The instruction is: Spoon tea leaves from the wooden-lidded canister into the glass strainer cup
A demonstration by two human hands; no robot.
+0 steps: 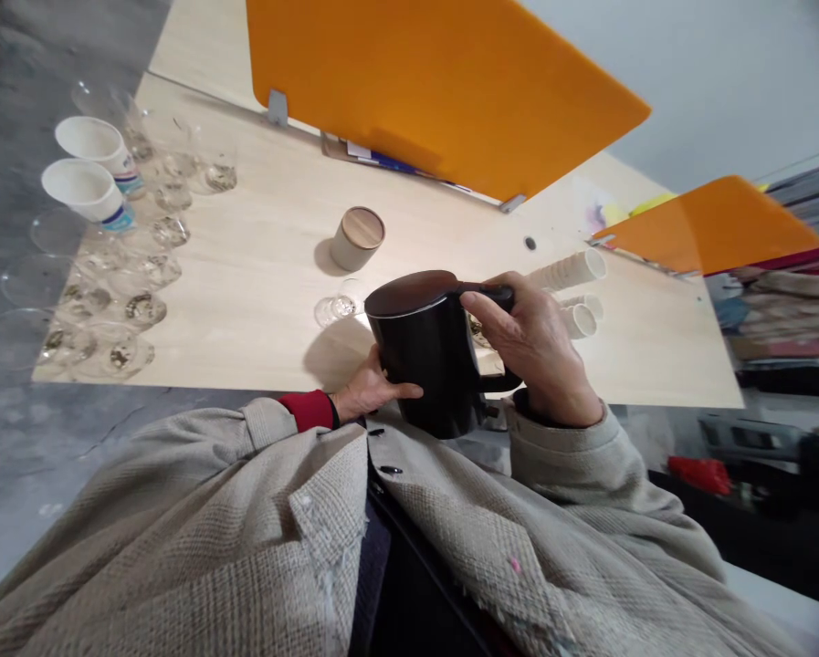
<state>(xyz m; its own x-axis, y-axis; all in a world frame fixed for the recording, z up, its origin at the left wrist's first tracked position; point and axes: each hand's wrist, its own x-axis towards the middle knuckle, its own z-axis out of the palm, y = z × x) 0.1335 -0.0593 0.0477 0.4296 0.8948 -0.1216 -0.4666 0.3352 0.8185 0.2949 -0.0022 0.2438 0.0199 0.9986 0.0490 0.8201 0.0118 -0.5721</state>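
A black electric kettle [419,365] with a dark reddish-brown lid is held up in front of my coat, near the table's front edge. My right hand [536,338] is closed around its black handle. Against the kettle's lower left side presses my left hand [372,388], thumb laid across the front and the other fingers hidden behind. Just past the kettle, a clear glass [346,303] with dark bits in it stands partly covered. Something with similar dark bits shows through the handle gap. A pale canister [358,239] with a wooden lid sits farther back.
On the left of the table [258,274] stand several clear glasses [141,310] with dark leaf-like bits, plus two white paper cups [84,187]. Stacked paper cups [573,269] lie at the right. An orange divider [436,91] rises at the back, another [730,224] farther right.
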